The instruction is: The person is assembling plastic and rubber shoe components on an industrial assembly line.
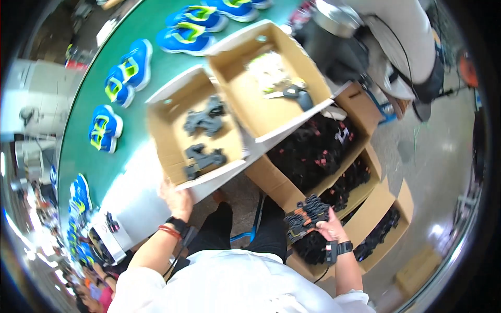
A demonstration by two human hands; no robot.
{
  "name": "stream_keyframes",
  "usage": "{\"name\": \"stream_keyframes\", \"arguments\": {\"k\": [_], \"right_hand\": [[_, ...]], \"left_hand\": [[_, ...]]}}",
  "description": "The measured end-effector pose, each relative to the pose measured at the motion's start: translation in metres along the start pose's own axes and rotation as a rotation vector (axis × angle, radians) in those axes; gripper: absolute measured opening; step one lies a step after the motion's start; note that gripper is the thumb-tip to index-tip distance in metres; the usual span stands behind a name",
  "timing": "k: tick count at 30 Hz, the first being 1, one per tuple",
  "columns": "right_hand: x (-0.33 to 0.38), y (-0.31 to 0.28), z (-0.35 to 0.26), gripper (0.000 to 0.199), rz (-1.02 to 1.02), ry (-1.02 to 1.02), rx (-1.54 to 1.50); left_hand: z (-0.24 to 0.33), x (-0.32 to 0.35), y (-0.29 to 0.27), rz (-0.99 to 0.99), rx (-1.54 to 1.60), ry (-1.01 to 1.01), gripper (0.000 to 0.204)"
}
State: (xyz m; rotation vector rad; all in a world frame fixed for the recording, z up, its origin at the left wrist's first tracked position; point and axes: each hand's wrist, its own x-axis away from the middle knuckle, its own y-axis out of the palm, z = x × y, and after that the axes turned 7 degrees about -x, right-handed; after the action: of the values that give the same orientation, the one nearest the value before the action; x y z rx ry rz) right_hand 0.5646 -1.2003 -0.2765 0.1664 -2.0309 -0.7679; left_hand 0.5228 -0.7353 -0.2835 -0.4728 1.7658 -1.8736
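In my right hand [330,229] is a bundle of dark laces [312,211] with an orange band around it, held above the open cartons at the table's right side. My left hand [178,201] is at the near left corner of a shallow cardboard box [168,148], its fingers against the box's side and partly hidden. Inside that box lie several dark grey folded bundles [204,119]. A second shallow cardboard box [232,78] stands against it on the far right, with pale yellowish bundles [269,70] and a dark-handled tool [297,95] inside.
Large open cartons [373,117] filled with black bundles [318,151] stand on the floor to my right. Blue shoes with yellow-green linings [136,65] line the green table [172,68]. Another person [396,31] sits at the far right; others are at the lower left.
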Motion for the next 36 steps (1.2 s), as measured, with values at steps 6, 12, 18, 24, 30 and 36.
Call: {"name": "stream_keyframes", "arguments": {"k": [6,12,18,24,30,36], "right_hand": [[-0.015,0.163,0.028,0.068,-0.102,0.235,0.246],[-0.038,0.286,0.089,0.064,-0.3,0.492,0.406],[-0.079,0.389,0.155,0.055,-0.322,0.489,0.543],[-0.13,0.442,0.182,0.057,-0.317,0.485,0.686],[-0.157,0.461,0.175,0.065,-0.249,0.43,0.944],[-0.163,0.459,0.158,0.082,-0.293,0.219,1.324]], "left_hand": [[-0.022,0.001,-0.052,-0.117,0.423,0.172,0.067],[-0.103,0.044,-0.109,-0.998,1.589,0.164,0.07],[-0.182,0.049,-0.117,-0.725,1.76,-0.009,0.089],[-0.22,0.019,-0.109,-0.726,1.672,-0.287,0.062],[-0.212,-0.014,-0.095,-0.705,1.665,-0.519,0.037],[-0.201,-0.028,-0.09,-0.865,1.517,-0.442,0.031]]}}
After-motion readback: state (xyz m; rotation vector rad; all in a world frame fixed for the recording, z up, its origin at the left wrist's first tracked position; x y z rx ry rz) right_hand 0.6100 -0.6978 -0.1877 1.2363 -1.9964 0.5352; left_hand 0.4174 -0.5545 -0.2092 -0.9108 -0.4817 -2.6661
